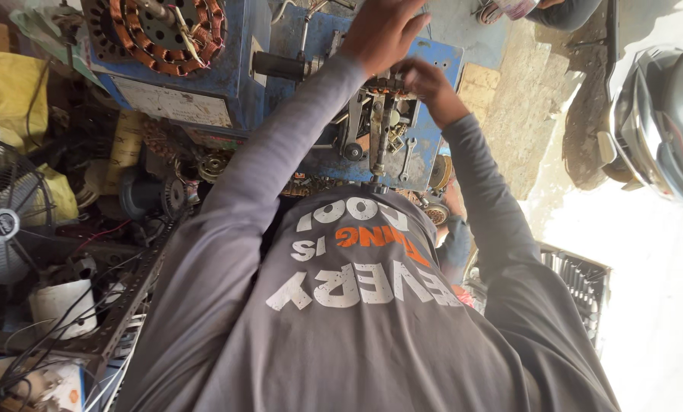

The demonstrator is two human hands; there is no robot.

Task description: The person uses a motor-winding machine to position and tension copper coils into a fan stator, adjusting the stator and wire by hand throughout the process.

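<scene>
Both hands met over a blue winding machine (334,152): left hand (379,30) spread flat above, right hand (425,80) fingers pinching its metal mechanism (379,114) just beneath.

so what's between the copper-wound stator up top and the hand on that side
In the head view, a blue machine housing with a black cylindrical knob lies between the stator and the left hand.
</scene>
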